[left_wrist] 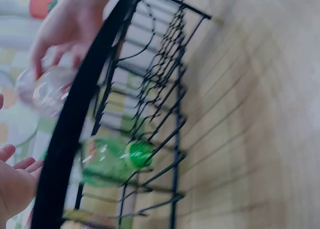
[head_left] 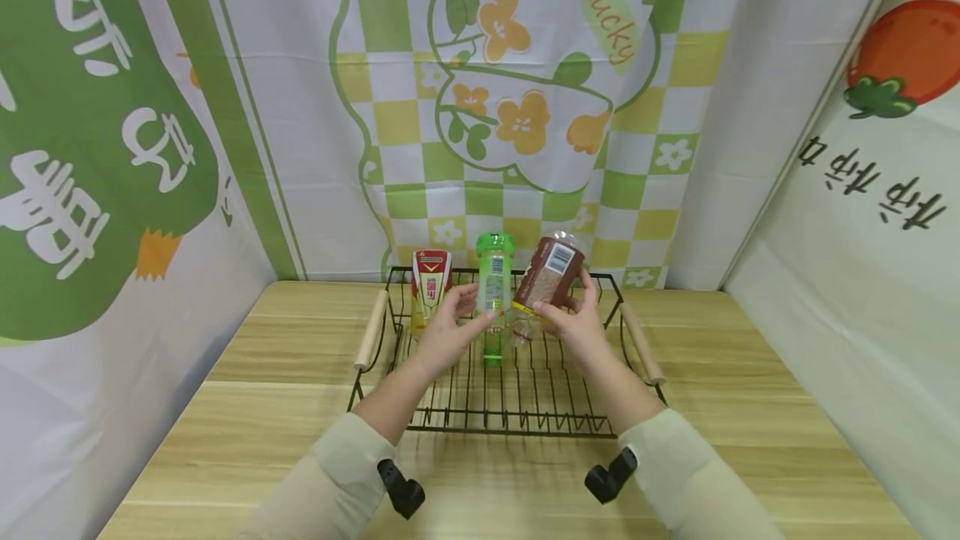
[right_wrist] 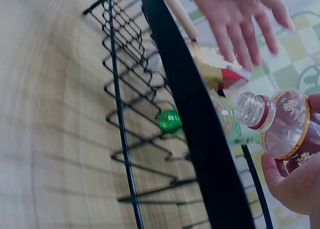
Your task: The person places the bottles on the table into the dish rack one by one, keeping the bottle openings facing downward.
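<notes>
My right hand (head_left: pixel 583 330) grips a clear plastic bottle with a brown-red label (head_left: pixel 550 271), tilted neck-down over the right part of a black wire rack (head_left: pixel 517 422). In the right wrist view the bottle's clear neck (right_wrist: pixel 251 110) shows no cap. Beside a green plastic bottle (head_left: pixel 495 265), my left hand (head_left: pixel 444 336) has its fingers extended and spread, holding nothing. That green bottle stands upside down in the rack, its green cap (left_wrist: pixel 141 155) low among the wires. To its left a red and yellow carton (head_left: pixel 431 277) stands in the rack.
Wooden handles rise at the rack's left (head_left: pixel 371 330) and right (head_left: pixel 642 342) ends. The rack sits on a wood-grain table (head_left: pixel 247 407). A patterned curtain (head_left: pixel 525 148) hangs right behind it, with white printed cloths on both sides.
</notes>
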`<act>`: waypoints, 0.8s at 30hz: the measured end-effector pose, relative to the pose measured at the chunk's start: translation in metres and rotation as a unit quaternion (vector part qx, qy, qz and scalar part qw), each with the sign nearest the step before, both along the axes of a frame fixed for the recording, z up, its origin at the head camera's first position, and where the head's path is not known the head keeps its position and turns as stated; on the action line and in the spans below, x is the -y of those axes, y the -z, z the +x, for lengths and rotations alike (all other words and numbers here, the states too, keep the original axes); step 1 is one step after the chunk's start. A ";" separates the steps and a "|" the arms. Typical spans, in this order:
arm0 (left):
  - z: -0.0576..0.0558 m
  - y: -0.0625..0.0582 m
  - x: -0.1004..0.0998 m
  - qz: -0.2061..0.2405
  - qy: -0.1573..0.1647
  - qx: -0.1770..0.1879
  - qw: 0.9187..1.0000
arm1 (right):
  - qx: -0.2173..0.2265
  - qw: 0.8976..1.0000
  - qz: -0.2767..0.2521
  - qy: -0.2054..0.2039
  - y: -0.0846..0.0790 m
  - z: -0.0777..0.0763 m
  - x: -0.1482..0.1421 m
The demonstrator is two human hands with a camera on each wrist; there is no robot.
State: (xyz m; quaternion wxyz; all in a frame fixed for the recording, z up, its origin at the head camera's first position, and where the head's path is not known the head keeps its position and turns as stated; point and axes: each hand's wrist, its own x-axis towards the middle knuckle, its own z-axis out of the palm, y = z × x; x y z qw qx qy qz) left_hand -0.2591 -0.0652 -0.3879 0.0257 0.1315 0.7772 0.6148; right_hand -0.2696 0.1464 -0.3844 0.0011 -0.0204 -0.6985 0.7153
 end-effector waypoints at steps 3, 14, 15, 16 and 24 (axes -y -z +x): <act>-0.004 -0.006 0.015 0.006 -0.020 -0.013 1.000 | 0.004 1.000 0.007 0.008 0.000 -0.005 -0.005; -0.019 -0.018 0.072 -0.014 -0.132 -0.014 0.991 | 0.016 0.997 0.067 0.022 0.010 -0.014 -0.021; -0.020 -0.018 0.077 -0.022 -0.139 -0.007 0.990 | 0.016 0.997 0.071 0.024 0.011 -0.015 -0.022; -0.021 -0.017 0.081 -0.033 -0.145 0.000 0.989 | 0.016 0.997 0.076 0.026 0.012 -0.015 -0.023; -0.028 0.006 0.106 -0.113 -0.137 0.068 0.982 | 0.026 0.992 0.124 0.027 0.018 -0.016 -0.029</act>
